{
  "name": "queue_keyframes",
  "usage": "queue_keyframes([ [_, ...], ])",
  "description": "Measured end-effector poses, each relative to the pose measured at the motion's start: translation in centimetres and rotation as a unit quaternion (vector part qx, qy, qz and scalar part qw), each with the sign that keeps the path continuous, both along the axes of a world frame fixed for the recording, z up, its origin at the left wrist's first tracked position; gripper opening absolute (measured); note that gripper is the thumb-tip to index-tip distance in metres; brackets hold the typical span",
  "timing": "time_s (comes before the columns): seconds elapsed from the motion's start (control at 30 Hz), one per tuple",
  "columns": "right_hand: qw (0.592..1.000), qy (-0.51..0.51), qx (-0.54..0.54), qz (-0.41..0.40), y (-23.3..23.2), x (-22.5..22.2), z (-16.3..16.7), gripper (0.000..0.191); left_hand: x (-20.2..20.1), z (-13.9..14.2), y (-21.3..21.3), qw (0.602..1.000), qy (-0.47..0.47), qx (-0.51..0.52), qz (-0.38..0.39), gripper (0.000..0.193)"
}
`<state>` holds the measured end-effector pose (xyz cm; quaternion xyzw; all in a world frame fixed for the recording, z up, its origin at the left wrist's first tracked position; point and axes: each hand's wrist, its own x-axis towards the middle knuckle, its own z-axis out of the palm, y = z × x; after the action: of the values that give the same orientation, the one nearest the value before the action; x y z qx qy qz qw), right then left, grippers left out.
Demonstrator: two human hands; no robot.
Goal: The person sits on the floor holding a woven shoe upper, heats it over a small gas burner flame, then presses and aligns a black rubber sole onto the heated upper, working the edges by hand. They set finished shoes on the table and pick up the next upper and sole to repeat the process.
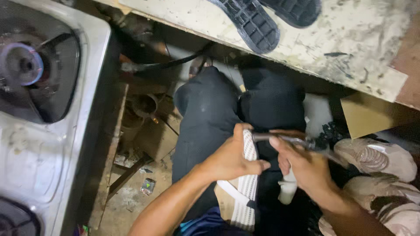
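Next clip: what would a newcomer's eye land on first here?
Low in the middle, the left hand grips a white ribbed shoe sole over the person's lap, while the right hand presses a thin metal tool against it. At the left stands a steel gas stove with a burner. Two dark shoe soles lie on the stained workbench at the top.

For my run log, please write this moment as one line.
left hand: grips white ribbed shoe | right hand: holds thin metal tool against shoe | place: over lap in dark trousers | nearby: gas stove, black soles
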<state>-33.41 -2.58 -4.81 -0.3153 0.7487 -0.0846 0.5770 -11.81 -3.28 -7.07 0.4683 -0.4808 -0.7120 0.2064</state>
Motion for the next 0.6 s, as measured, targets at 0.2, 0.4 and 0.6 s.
queue_keyframes([
  [0.2, 0.897, -0.356, -0.196, -0.174, 3.2, 0.3, 3.8, 0.039, 1.3, 5.9, 0.9, 0.979, 0.045, -0.194, 0.039, 0.086],
  [0.4, 0.892, -0.109, -0.404, 0.172, 9.9, -4.6, 7.3, 0.031, 0.9, 9.9, 4.7, 0.917, -0.055, -0.391, -0.050, 0.062],
  [0.6, 0.944, -0.181, -0.271, 0.051, 12.2, -7.3, 8.5, 0.035, -1.1, 10.8, 7.1, 0.882, -0.037, -0.450, -0.134, 0.053],
])
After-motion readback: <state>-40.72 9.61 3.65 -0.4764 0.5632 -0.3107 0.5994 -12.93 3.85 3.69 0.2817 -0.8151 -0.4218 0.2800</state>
